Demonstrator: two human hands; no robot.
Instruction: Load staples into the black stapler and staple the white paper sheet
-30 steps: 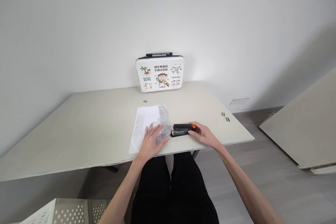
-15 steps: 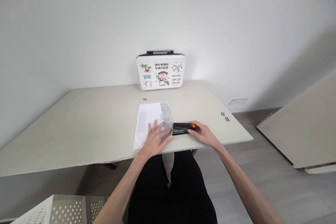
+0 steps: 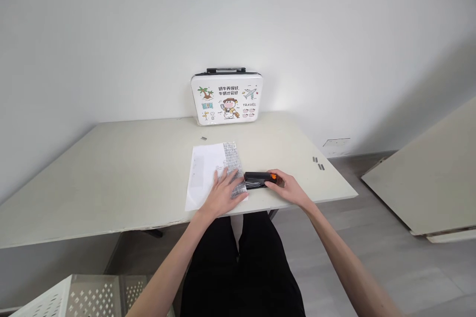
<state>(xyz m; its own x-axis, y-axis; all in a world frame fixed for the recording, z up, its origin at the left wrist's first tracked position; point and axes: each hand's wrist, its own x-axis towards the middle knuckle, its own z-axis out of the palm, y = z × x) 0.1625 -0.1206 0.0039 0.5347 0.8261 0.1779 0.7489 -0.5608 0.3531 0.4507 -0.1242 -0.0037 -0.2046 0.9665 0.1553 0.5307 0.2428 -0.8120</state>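
Observation:
White paper sheets (image 3: 203, 173) with a grey brick-like pattern down the right side lie near the table's front edge. Spread flat across their lower right part is my left hand (image 3: 223, 195), fingers apart. A black stapler (image 3: 256, 179) with an orange patch at its rear lies sideways, its front end at the paper's right edge. My right hand (image 3: 288, 188) grips the stapler's rear end between thumb and fingers. Whether the paper's edge sits inside the stapler's jaw is hard to make out.
A white case (image 3: 227, 101) with cartoon prints stands against the wall. Small staple strips lie on the table (image 3: 130, 173): one strip (image 3: 204, 138) behind the paper, others (image 3: 321, 167) at the right edge. A white perforated basket (image 3: 92, 297) is at lower left, a pale panel (image 3: 427, 183) at right.
The paper now lies slightly rotated, its lower right corner showing beside my left hand. My right hand stays on the stapler. The view has shifted slightly.

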